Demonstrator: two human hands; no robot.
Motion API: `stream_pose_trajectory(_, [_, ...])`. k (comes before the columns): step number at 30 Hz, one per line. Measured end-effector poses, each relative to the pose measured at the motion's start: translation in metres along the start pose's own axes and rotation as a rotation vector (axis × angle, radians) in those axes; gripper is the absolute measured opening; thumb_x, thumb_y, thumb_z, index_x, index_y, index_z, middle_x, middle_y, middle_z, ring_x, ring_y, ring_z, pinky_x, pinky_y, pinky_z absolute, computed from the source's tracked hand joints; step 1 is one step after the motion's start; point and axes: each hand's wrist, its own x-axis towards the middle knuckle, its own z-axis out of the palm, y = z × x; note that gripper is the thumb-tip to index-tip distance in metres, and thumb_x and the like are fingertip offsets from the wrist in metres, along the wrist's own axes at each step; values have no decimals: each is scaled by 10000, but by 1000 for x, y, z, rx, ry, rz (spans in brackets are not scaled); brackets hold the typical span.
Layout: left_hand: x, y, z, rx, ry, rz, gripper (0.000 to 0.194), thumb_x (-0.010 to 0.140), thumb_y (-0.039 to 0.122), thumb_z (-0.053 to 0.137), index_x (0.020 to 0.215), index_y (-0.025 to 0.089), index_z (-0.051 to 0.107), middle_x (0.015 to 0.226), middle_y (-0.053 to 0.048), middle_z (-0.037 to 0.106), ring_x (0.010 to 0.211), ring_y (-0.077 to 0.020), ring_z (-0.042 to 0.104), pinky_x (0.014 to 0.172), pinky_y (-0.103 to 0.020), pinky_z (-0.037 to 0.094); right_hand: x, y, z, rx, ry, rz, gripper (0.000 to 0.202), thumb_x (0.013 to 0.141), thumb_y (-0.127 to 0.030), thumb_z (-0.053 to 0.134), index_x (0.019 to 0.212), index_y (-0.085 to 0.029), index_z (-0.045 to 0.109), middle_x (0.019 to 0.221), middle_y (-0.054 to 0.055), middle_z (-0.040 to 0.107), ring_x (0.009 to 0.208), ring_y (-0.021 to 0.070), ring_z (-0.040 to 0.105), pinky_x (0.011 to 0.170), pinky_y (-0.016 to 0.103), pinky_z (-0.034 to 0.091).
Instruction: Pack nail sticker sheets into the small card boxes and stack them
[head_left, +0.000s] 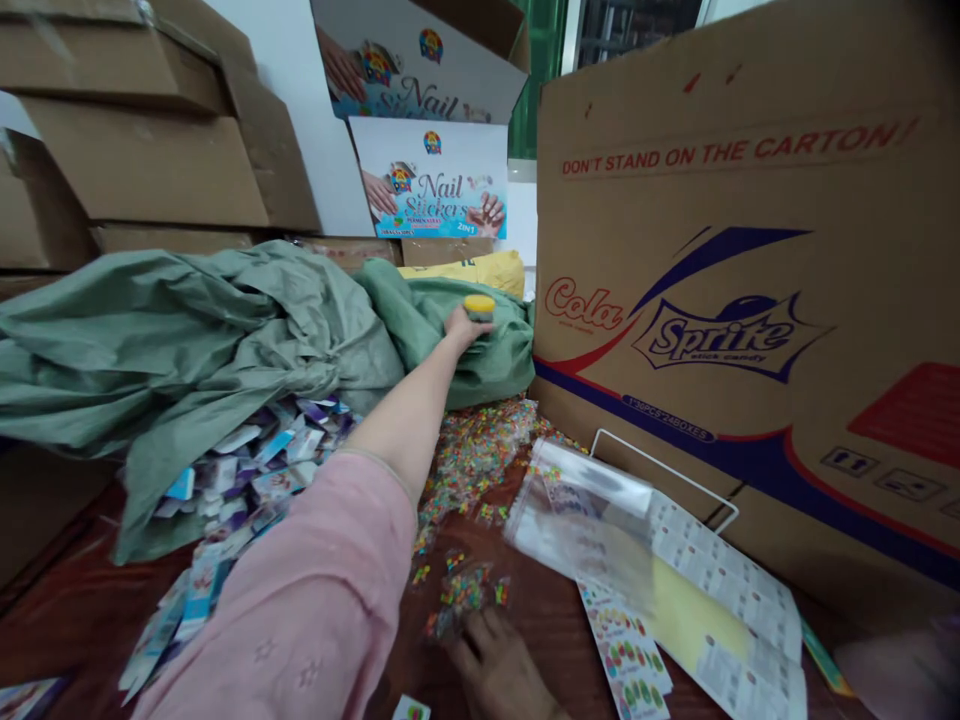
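My left hand (466, 328), at the end of a pink sleeve, stretches far forward. Its fingers are closed round a small round tub with a yellow top (479, 303), in front of the green sack (427, 310). Low in the middle, my right hand (501, 662) bends its fingers onto a few small clear candy packets (471, 590) with bright pieces inside; the fingertips are partly hidden. Behind them a larger heap of the same packets (480, 450) spreads across the brown table (547, 640).
Left are a grey-green sack (247, 320) and folded small boxes (255, 470). Clear bags (577, 510), printed sheets (720, 590) and sticker strips (630, 655) lie right. A large carton (742, 200) bounds the right; nail sticker boxes (435, 185) stand behind. Something blurred, skin-toned, shows lower right.
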Motion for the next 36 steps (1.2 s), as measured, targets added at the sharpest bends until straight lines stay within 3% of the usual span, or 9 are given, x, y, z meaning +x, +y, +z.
stream_pose_trajectory(5, [6, -29, 21, 97, -28, -32, 638, 570, 380, 822, 1110, 168, 557, 1179, -155, 626, 1133, -294, 559, 961, -392, 413, -4, 0, 15, -2, -3, 27, 271, 841, -248, 580, 1108, -199, 579, 1021, 97, 625, 911, 241, 572, 772, 371, 528])
stream_pose_trajectory(10, [19, -30, 27, 164, -18, -58, 629, 663, 451, 747, 1156, 138, 513, 1238, -198, 576, 1188, -299, 521, 975, -371, 388, -6, -1, 26, -8, 19, 38, 198, 870, -292, 563, 1043, -208, 611, 997, 94, 635, 888, 240, 574, 740, 371, 533])
stream_pose_trajectory(16, [12, -29, 36, 219, -76, -36, 650, 633, 424, 777, 1140, 124, 505, 1233, -211, 579, 1208, -318, 501, 992, -370, 364, -4, -1, 22, 17, 55, 77, 200, 849, -291, 592, 1032, -214, 614, 959, 75, 632, 822, 217, 574, 687, 337, 536])
stream_pose_trajectory(20, [3, -26, 31, 234, -92, -14, 669, 629, 380, 789, 1162, 119, 482, 1228, -216, 580, 1193, -315, 511, 978, -373, 375, -2, -1, 10, 44, -52, 81, 269, 827, -253, 607, 1089, -191, 601, 1022, 99, 620, 903, 241, 566, 764, 372, 532])
stream_pose_trajectory(28, [-10, -16, 16, 243, -76, -12, 897, 561, 292, 834, 1305, 136, 356, 1309, -225, 506, 1250, -323, 460, 1006, -371, 350, 2, -4, -5, 97, -110, 166, 382, 760, -80, 589, 1124, -196, 598, 1092, 91, 602, 987, 244, 554, 860, 376, 520])
stream_pose_trajectory(36, [-15, -9, 16, 278, -108, 12, 776, 658, 309, 767, 1304, 103, 388, 1311, -228, 515, 1265, -311, 453, 1033, -371, 320, 2, -3, -5, 95, -86, 155, 394, 758, -64, 572, 1127, -200, 600, 1094, 97, 597, 981, 248, 559, 852, 375, 517])
